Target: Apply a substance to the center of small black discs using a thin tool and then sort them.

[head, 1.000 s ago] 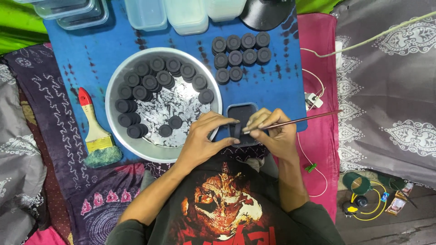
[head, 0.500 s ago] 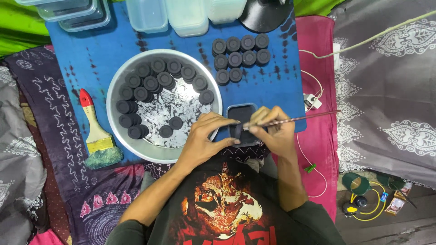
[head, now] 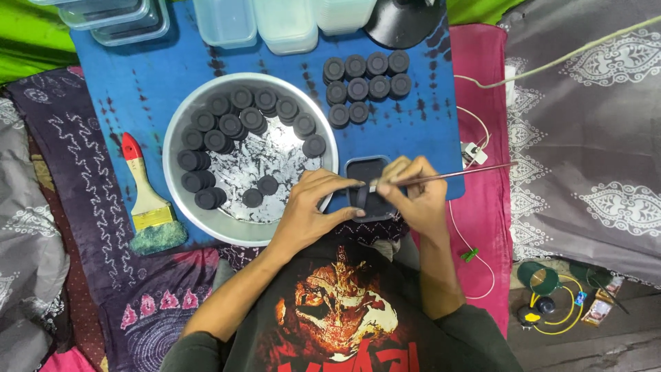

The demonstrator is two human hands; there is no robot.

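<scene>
left hand (head: 310,207) grips small black tray (head: 365,172) to steady it, near centre | right hand (head: 413,196) pinches thin metal rod (head: 454,176) over tray | metal bowl (head: 206,213) of black discs (head: 234,124) left, within reach

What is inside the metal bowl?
The bowl holds black discs along its rim and dark residue on its floor. The left hand covers its lower right edge, hiding anything there.
</scene>
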